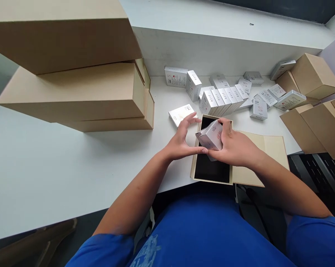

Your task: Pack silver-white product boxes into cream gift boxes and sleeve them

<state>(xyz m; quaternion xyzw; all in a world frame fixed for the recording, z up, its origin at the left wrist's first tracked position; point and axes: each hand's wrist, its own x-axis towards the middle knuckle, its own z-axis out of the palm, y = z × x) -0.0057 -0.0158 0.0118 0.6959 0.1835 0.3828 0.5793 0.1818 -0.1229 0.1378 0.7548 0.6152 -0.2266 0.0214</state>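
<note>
White tabletop (58, 174) holds a black-lined open gift box (212, 170); above it, the right hand (234, 146) clamps a silver carton (210, 135), the left hand (181, 139) spread, thumb touching it.

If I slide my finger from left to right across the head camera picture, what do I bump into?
Stacked tan cardboard boxes → bare left hand → small white-and-silver carton → bare right hand → cream card flap → piled tan cardboard boxes
</note>
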